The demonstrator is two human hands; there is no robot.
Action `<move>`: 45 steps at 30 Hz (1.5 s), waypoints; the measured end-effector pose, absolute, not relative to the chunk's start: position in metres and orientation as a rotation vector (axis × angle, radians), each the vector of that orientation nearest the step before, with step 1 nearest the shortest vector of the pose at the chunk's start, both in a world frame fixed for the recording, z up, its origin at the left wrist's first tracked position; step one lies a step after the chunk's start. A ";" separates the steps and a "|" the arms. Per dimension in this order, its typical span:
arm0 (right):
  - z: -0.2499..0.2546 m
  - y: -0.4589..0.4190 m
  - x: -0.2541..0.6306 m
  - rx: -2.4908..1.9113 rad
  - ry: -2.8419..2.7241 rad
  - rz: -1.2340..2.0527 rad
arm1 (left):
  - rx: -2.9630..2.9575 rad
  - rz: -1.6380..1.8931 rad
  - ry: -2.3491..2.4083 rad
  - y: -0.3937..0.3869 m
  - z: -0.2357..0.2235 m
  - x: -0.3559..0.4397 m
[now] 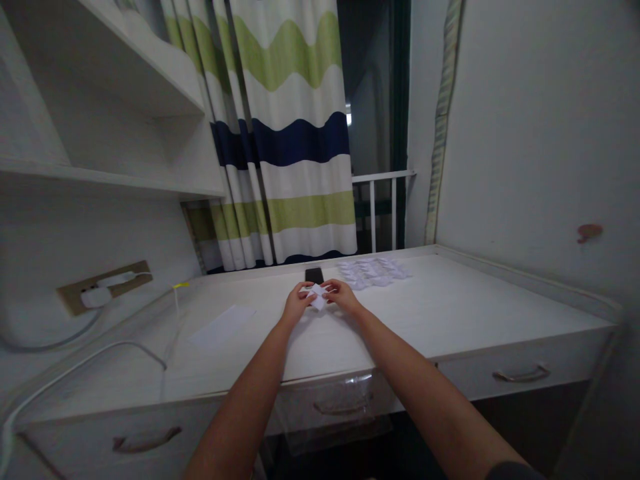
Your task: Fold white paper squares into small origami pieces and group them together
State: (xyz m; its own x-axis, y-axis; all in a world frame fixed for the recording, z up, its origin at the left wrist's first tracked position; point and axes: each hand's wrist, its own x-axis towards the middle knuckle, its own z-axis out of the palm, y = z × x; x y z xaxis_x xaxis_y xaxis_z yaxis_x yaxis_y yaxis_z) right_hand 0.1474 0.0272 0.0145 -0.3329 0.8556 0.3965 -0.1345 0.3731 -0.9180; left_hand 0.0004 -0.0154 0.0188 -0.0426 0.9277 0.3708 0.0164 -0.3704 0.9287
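A small piece of folded white paper (317, 297) is held between both hands over the middle of the desk. My left hand (299, 302) pinches its left side, thumb towards me. On the other side, my right hand (343, 297) has its fingers closed on the paper's right edge. Just beyond the hands lies a dark phone-like slab (314, 275), partly covered by them. Several folded white paper pieces (375, 272) sit in rows at the back, right of the slab. To the left, flat white paper (223, 324) rests on the desktop.
The white desk (400, 327) has drawers with metal handles along its front. A white cable (120, 343) runs over its left side, below a wall socket with a plugged-in charger (96, 296). Shelves (110, 177) overhang the left, and a striped curtain (300, 140) hangs behind.
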 end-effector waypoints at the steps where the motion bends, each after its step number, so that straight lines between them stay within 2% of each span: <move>1: 0.015 0.027 0.148 -0.656 -1.567 1.173 | 1.458 1.504 1.037 -0.016 0.019 0.001; 11: 0.019 0.026 0.149 -0.685 -1.504 1.187 | 1.434 1.525 0.994 -0.014 0.021 0.002; 24: 0.016 0.023 0.152 -0.628 -1.462 1.420 | 1.441 1.560 1.030 -0.014 0.020 0.002; 45: 0.020 0.020 0.154 -0.638 -1.429 1.468 | 1.233 1.500 1.094 -0.018 0.024 -0.002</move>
State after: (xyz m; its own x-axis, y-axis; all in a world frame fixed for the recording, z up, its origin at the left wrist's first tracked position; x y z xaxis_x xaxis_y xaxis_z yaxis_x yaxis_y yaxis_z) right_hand 0.1544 0.0196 0.0200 -0.4074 0.8797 0.2453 -0.2685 0.1414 -0.9528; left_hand -0.0021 -0.0177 0.0236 -0.1181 0.9702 0.2115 -0.0954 -0.2230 0.9701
